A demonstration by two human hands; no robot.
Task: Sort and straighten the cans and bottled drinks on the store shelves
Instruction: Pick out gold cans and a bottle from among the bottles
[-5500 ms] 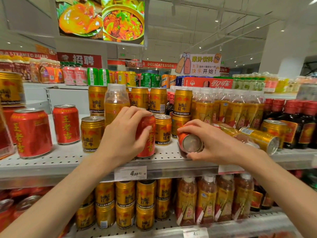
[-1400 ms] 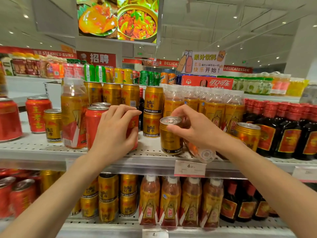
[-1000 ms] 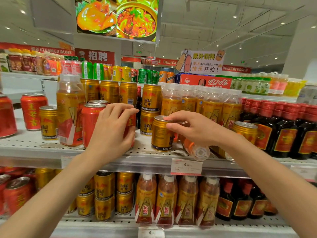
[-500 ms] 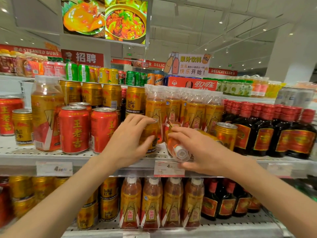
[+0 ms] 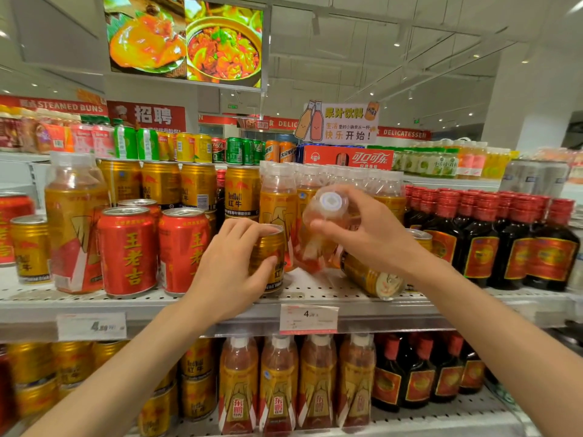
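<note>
My left hand (image 5: 228, 269) wraps a small gold can (image 5: 271, 261) that stands upright at the front of the middle shelf (image 5: 220, 299). My right hand (image 5: 372, 234) grips a clear orange-drink bottle (image 5: 321, 228) by its neck, tilted toward me with its white cap facing the camera and its base near the shelf. Just right of it a gold can (image 5: 372, 277) lies on its side under my right wrist. Two red cans (image 5: 129, 250) stand upright to the left.
A tall orange bottle (image 5: 74, 222) and gold cans stand at the left. Rows of orange bottles (image 5: 347, 184) and stacked gold cans (image 5: 241, 190) fill the back. Dark red-capped bottles (image 5: 511, 241) crowd the right. The lower shelf (image 5: 441, 417) holds more cans and bottles.
My right hand has lifted the lying bottle's neck up, tipping it toward upright. My left hand stays on the gold can. The camera has shifted slightly.
</note>
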